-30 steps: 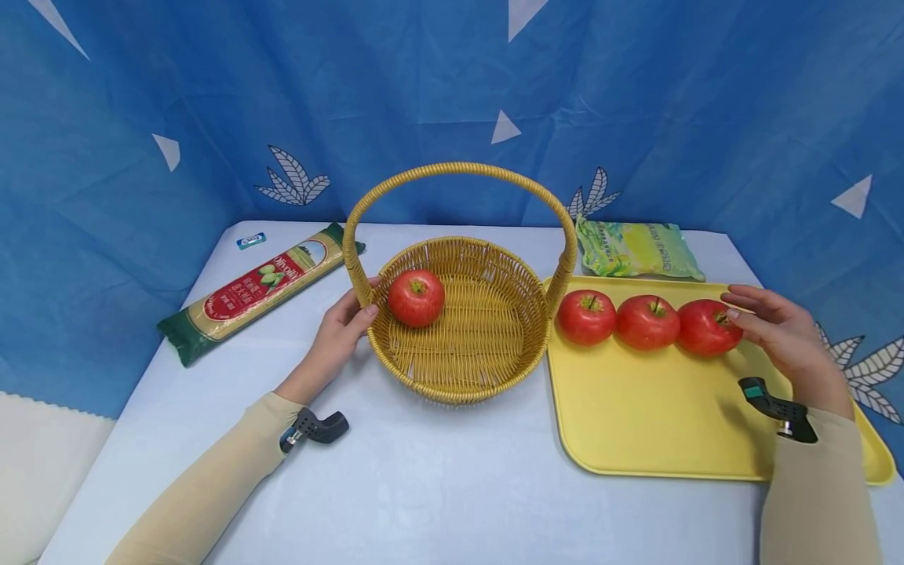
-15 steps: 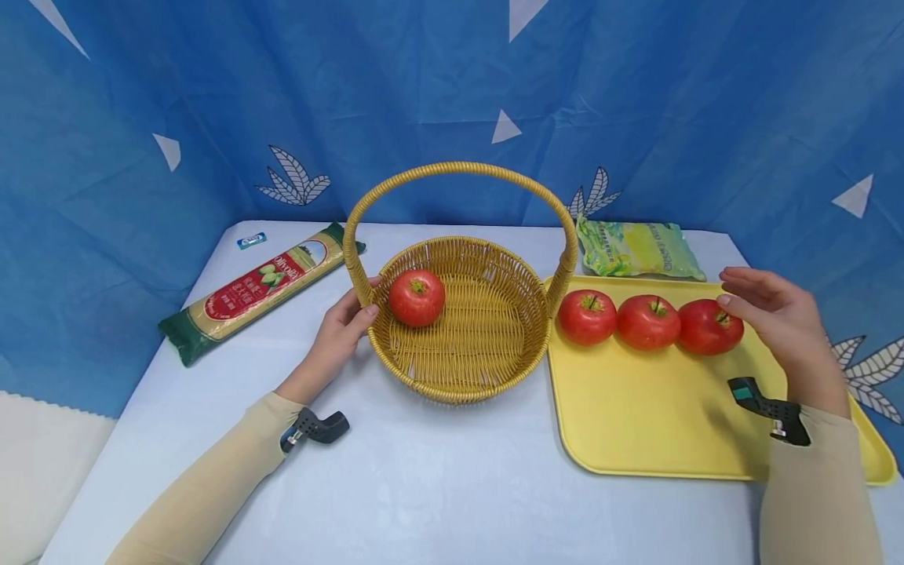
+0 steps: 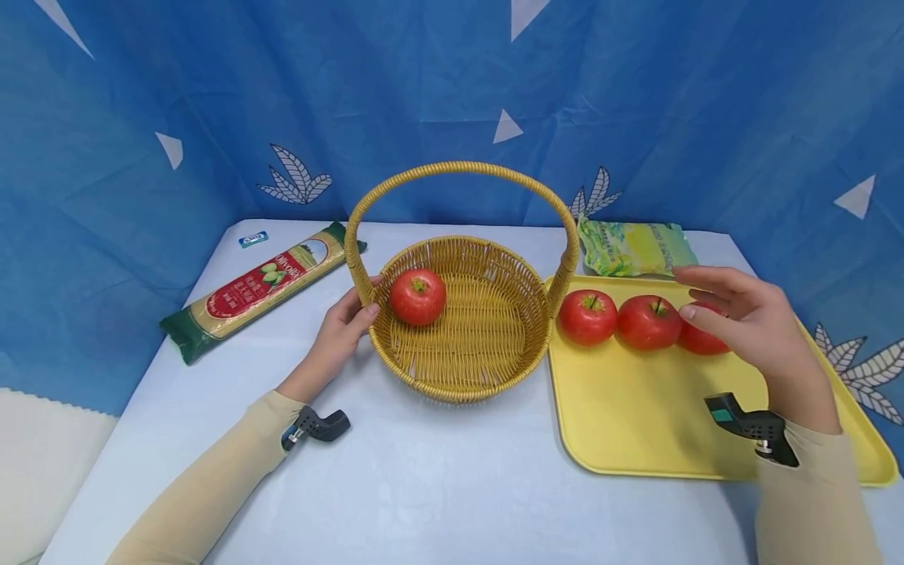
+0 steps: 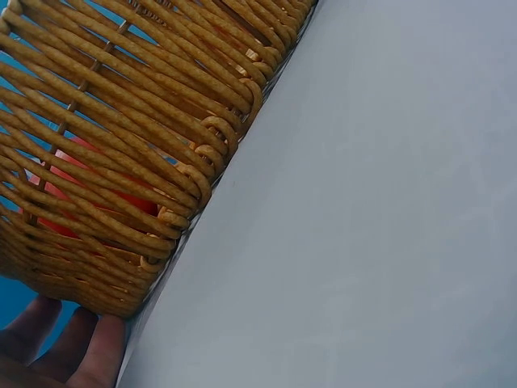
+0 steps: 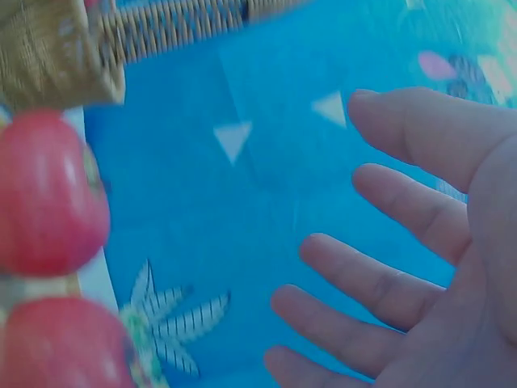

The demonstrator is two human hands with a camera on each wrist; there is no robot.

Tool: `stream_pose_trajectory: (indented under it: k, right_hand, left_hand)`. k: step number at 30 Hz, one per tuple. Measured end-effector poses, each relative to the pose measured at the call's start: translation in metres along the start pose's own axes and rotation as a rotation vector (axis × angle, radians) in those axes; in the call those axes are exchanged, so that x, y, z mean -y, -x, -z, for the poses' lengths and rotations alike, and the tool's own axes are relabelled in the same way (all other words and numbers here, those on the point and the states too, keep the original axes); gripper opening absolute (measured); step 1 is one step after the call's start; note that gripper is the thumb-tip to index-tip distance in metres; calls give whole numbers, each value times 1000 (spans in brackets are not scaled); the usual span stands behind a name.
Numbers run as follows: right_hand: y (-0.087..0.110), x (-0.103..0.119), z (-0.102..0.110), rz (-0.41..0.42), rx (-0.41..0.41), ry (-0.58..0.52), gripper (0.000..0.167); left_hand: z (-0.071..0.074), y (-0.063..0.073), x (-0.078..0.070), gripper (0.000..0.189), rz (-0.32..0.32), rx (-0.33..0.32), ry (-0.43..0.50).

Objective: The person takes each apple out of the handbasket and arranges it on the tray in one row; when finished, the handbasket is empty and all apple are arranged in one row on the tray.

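Observation:
A round woven basket [image 3: 469, 333] with a tall arched handle stands mid-table, one red apple [image 3: 417, 298] inside at its left. My left hand [image 3: 335, 337] grips the basket's left side at the foot of the handle, thumb at the rim and fingers outside; its fingertips [image 4: 101, 347] meet the wicker in the left wrist view. My right hand [image 3: 756, 322] hovers with fingers spread and nothing in them, partly covering the rightmost apple [image 3: 701, 339]. Beside that one, a middle apple [image 3: 648, 323] and a left apple [image 3: 588, 318] form a row on the yellow tray [image 3: 628, 416].
A long spaghetti packet [image 3: 257, 290] lies slantwise left of the basket, near a small blue-green wrapped piece [image 3: 253, 239]. Behind the tray is a green-yellow plastic packet [image 3: 636, 247]. Blue patterned cloth [image 3: 424, 94] hangs behind the white table [image 3: 452, 479].
My right hand has come away from the rightmost apple and shifted left over it, fingers spread. The left hand, basket and apples stay where they were.

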State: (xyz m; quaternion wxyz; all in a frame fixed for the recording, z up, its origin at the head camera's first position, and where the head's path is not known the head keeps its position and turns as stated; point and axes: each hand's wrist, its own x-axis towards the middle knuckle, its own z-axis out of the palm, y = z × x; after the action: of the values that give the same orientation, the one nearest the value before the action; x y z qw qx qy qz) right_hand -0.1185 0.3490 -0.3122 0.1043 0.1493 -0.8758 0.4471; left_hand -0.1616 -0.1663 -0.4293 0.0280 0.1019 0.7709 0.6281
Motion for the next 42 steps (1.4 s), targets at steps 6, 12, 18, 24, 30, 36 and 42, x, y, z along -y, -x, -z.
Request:
stream_pose_trajectory:
  k: [6, 12, 18, 24, 30, 36, 42]
  right_hand:
    - [-5, 33, -26, 189, 162, 0, 48]
    - [-21, 66, -61, 305, 369, 82, 47]
    - [-47, 91, -103, 381, 538, 134, 41]
    - [-79, 110, -148, 421, 623, 126, 39]
    - [-111, 120, -187, 349, 661, 159, 43]
    - [-137, 120, -217, 254, 691, 191, 45]
    - [-150, 105, -241, 104, 746, 72, 43]
  left_hand:
    - [0, 0, 0, 51, 2, 2, -1]
    - [1, 1, 1, 51, -11, -1, -4]
    - [0, 1, 2, 51, -5, -5, 5]
    - [-1, 1, 1, 50, -12, -2, 0]
    - [0, -2, 0, 51, -7, 1, -11]
    - [1, -3, 1, 52, -10, 6, 2]
    - [1, -1, 1, 51, -26, 6, 11]
